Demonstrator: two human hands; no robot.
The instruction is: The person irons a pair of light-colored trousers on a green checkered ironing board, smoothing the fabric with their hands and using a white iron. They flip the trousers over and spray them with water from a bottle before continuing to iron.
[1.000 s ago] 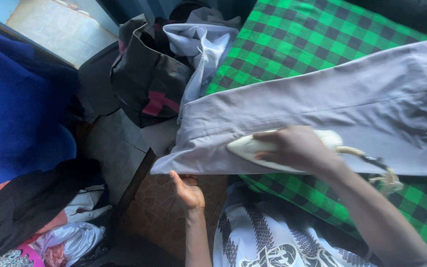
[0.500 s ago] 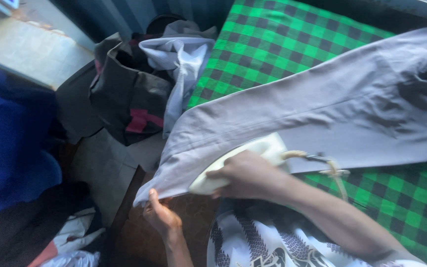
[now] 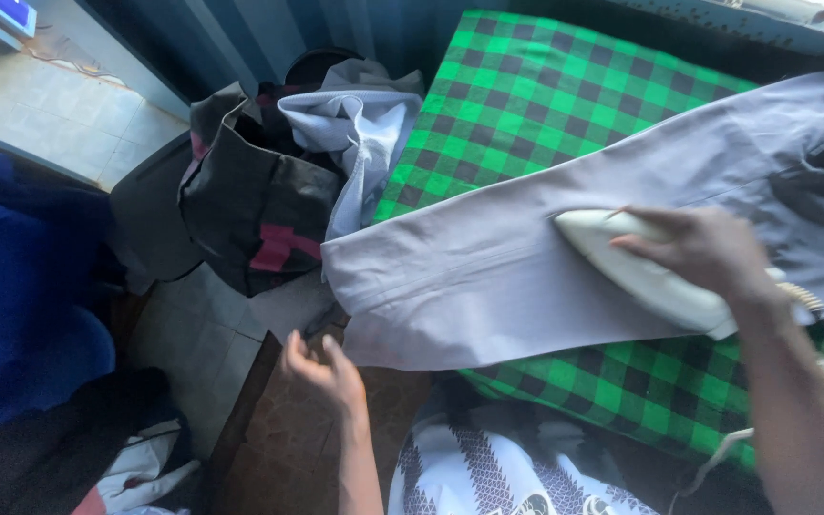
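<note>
Head view: one cream electric iron [image 3: 646, 272], at three o'clock, sits on one grey trouser leg [image 3: 488, 272] across the green-checked surface [image 3: 536, 105]. The right hand [image 3: 708, 250] grips its top; it looks rigid and weighty. The left hand [image 3: 321, 367], open at six o'clock, nears the soft, limp hem.

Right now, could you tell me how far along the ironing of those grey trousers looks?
The hem end of the grey trousers lies flat and smooth. The right hand presses the iron mid-leg; the left hand is below the hem. The waist part looks creased.
</note>
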